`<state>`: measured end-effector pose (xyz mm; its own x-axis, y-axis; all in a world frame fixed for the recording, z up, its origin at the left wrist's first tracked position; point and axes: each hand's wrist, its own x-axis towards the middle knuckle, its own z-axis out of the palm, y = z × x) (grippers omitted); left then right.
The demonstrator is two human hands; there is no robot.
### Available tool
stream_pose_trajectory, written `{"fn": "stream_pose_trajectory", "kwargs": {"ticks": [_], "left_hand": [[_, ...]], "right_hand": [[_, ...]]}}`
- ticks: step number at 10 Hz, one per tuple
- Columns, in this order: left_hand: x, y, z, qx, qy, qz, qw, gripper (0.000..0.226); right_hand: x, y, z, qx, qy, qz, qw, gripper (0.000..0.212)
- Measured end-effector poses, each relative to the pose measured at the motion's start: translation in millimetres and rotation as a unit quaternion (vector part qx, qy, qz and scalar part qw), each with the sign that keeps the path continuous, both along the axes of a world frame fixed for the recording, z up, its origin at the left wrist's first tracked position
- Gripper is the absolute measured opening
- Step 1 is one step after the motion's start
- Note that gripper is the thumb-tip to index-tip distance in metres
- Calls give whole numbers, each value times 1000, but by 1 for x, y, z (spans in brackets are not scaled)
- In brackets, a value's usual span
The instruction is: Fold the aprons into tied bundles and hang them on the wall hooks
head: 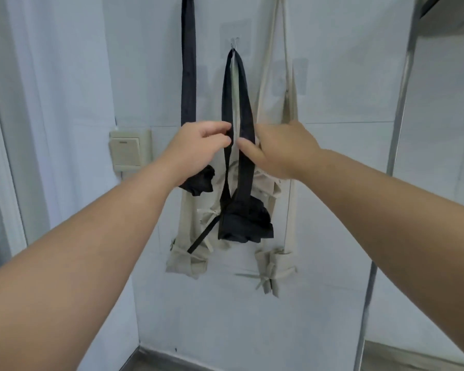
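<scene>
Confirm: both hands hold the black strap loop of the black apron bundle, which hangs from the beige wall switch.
One error: the head view shows the black fabric strap loop hanging from the small metal wall hook, not the beige wall switch. The left hand and right hand do hold it, above the black tied apron bundle.
</scene>
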<state>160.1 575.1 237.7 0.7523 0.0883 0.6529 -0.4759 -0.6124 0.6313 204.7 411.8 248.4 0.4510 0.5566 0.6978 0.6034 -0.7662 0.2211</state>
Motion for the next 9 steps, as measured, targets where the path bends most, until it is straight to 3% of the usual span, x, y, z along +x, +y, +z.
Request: {"fn": "stream_pose_trajectory", "kwargs": {"ticks": [1, 2, 3, 4, 5, 6, 7, 9], "left_hand": [[-9, -5, -23, 22, 29, -19, 999, 45], [-20, -14, -45, 64, 115, -68, 989, 31], [-20, -22, -60, 114, 94, -22, 989, 10], [-19, -37, -71, 101, 104, -41, 989, 20], [-19, -44, -78, 67, 182, -88, 977, 61], [-14, -42, -85, 90, 165, -64, 980, 81], [-9, -37, -95, 43, 25, 74, 996, 101], [-19, -54, -103, 82, -44, 171, 981, 57]], "right_hand": [[-9, -12, -12, -63, -18, -41, 997, 62], [-17, -37, -9, -46, -38, -60, 996, 44], [-25, -49, -7, -18, -59, -58, 996, 34], [-34, -59, -15, 10, -76, -74, 994, 35], [-36, -70, -29, 66, 10, -32, 997, 33], [-42, -75, -37, 124, 78, 12, 989, 46], [-49, -75, -47, 170, 59, 36, 983, 44], [-52, -88, -81, 279, 189, 37, 941, 35]]}}
